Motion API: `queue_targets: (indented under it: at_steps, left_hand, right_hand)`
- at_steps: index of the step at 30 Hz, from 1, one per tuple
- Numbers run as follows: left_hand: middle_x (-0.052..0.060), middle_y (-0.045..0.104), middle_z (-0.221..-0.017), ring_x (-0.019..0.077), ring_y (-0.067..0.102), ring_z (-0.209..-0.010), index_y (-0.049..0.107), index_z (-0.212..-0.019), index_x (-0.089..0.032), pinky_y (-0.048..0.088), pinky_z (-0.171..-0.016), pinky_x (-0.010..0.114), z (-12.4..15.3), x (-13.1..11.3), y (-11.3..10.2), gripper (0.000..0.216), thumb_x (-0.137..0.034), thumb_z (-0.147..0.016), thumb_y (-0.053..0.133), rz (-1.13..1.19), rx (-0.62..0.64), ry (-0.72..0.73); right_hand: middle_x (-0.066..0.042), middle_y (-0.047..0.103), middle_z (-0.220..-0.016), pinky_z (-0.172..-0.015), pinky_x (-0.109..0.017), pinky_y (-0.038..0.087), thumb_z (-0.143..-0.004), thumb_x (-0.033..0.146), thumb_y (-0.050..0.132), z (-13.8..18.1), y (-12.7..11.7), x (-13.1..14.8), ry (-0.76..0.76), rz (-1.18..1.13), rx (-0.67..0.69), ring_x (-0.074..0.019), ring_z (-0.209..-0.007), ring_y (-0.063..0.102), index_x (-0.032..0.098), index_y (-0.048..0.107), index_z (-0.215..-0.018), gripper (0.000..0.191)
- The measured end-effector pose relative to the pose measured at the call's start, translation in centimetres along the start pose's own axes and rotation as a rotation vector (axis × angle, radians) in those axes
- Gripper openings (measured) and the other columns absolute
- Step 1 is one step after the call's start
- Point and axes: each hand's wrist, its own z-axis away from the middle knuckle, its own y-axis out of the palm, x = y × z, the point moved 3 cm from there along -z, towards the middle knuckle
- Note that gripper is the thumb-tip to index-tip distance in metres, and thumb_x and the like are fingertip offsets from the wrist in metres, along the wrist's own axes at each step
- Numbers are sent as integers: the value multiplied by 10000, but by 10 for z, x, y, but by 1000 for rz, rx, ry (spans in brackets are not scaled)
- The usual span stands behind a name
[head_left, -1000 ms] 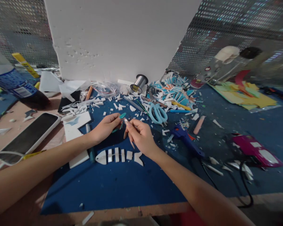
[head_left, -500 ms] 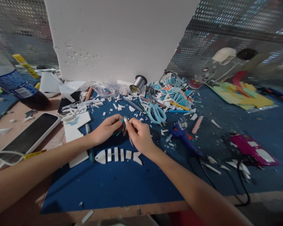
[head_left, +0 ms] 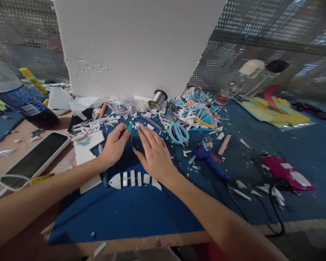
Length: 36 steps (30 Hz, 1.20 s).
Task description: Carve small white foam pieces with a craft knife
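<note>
Centre frame, I see the left hand [head_left: 114, 145], fingers curled, grip unclear; the right hand [head_left: 157, 154] has fingers spread, released. Lower centre, flat white fish-skeleton pieces [head_left: 133, 178] lie head-to-tail on the blue-covered counter [head_left: 125, 214], presumably preserving order.

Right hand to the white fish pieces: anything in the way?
Nothing visible: only blue mat shows between the right hand and the middle white fish pieces. In this view the hand hides part of the tail piece.
</note>
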Motion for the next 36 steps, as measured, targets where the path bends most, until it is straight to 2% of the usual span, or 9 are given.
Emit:
queue_targets:
  at_steps: [6,13,20,27,32,36]
  left_hand:
    - [-48,362,-620,89,332,-575,397,-673,-184,291,-556,237,-1,8,4,223,-275,-863,470,21,67,-65]
    - [-55,352,-600,88,324,-565,407,-669,-183,295,-544,230,0,8,6,218,-291,-828,509,29,101,-93]
    - [-23,462,-646,109,414,-610,478,-735,-183,355,-554,235,0,12,8,183,-331,-814,551,98,127,-68]
    - [-17,487,-652,116,434,-615,495,-741,-182,358,-557,239,0,10,10,193,-351,-820,544,65,161,-55]
    - [-32,434,-615,101,372,-559,458,-720,-187,306,-522,234,2,6,7,211,-349,-851,491,-63,141,-12]
    - [-49,372,-589,91,328,-531,401,-703,-193,286,-527,235,6,-8,4,190,-268,-873,438,-331,115,134]
  right_hand:
    - [-34,200,-1545,-1155,-398,222,-959,351,312,2,-5,5,-34,140,6,-210,-1420,137,112,231,-1464,564]
    - [-62,240,-1532,-1154,-387,223,-951,315,327,4,-8,11,-74,182,-27,-219,-1407,169,79,253,-1454,560]
    - [-54,266,-1520,-1133,-419,216,-957,279,297,7,-11,18,-102,256,-79,-223,-1390,200,61,256,-1448,539]
    - [-58,251,-1524,-1083,-435,247,-949,272,314,10,-10,20,-90,265,-73,-266,-1377,221,71,288,-1440,531]
    - [-74,323,-1495,-1080,-483,224,-941,266,339,11,-10,20,-84,242,-112,-295,-1331,295,87,290,-1443,536]
    - [-73,355,-1480,-1105,-513,159,-941,276,347,12,-13,18,-37,252,-164,-319,-1320,316,102,282,-1449,541]
